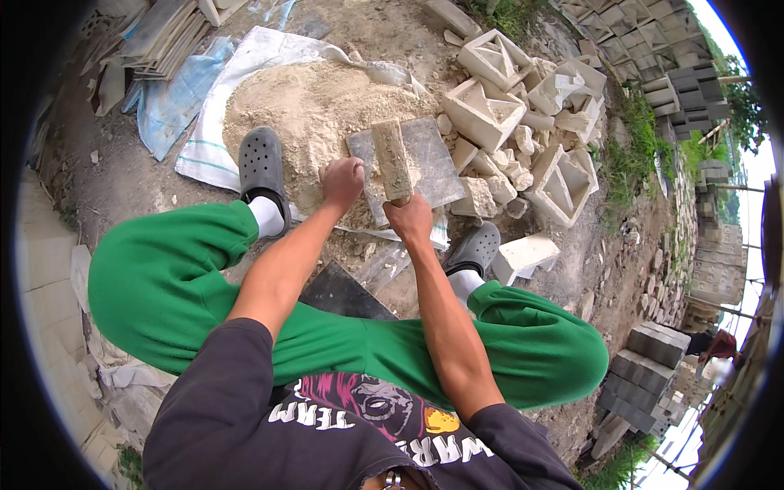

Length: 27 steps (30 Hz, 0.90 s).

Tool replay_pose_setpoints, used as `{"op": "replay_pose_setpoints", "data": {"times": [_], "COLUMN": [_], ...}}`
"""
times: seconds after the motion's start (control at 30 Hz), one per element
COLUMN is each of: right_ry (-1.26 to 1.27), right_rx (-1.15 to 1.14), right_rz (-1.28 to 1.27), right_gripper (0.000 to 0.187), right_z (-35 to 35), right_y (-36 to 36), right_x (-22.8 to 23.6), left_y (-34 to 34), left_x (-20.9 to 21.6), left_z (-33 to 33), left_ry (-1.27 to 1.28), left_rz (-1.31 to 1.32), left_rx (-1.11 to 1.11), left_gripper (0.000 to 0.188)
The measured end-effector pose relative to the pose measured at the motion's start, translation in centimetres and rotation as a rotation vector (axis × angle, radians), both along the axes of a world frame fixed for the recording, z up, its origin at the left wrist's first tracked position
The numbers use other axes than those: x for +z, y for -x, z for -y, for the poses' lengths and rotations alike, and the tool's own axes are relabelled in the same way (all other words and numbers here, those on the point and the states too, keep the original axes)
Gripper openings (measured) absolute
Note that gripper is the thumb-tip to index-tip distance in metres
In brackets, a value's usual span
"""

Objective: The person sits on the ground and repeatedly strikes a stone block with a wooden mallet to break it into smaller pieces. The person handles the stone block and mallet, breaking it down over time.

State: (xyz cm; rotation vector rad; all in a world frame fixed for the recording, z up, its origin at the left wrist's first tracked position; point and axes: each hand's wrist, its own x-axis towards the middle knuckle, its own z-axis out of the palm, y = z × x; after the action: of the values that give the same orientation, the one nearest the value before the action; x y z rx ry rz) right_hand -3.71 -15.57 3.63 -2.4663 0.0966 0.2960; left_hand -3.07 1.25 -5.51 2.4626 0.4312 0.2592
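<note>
My right hand [408, 219] is wrapped round the lower end of a dusty wooden mallet [391, 157] with a thick, blocky head. The mallet's head points away from me, over a flat grey slab [438, 155] strewn with pale dust. Left of the mallet, my left hand [341, 181] is closed at the slab's left edge; whatever may be in its fingers is hidden. Beyond and left of it spreads a heap of pale crushed rubble [294, 102] on a white woven sack [204, 147].
Broken pale ventilation blocks [483, 112] and chunks are piled to the right. A whitish block [525, 256] lies by my right clog [474, 249]; my left clog [260, 163] rests by the heap. A blue sheet [171, 106] and stacked boards [167, 41] are at far left.
</note>
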Motion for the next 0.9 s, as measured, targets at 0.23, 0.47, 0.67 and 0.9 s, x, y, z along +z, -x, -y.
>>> {"op": "replay_pose_setpoints", "data": {"times": [0.23, 0.47, 0.67, 0.9], "right_ry": [-0.114, -0.231, -0.160, -0.251], "right_rx": [-0.063, -0.191, -0.132, -0.118], "right_rz": [-0.303, -0.152, -0.150, 0.100], "right_gripper": [0.032, 0.034, 0.032, 0.028], "right_z": [2.3, 2.8, 3.6, 1.3], "right_y": [-0.9, -1.6, -1.4, -2.0], "right_x": [-4.4, -2.3, -3.3, 1.2], "left_y": [-0.1, -0.5, -2.3, -1.9], "left_x": [1.2, 1.4, 1.1, 0.8], "left_z": [0.4, 2.1, 2.7, 1.5], "left_ry": [-0.044, -0.061, -0.028, 0.012], "left_rz": [-0.104, -0.097, -0.088, -0.010], "left_rx": [-0.222, -0.306, -0.311, -0.296], "left_gripper": [0.025, 0.038, 0.035, 0.037]}}
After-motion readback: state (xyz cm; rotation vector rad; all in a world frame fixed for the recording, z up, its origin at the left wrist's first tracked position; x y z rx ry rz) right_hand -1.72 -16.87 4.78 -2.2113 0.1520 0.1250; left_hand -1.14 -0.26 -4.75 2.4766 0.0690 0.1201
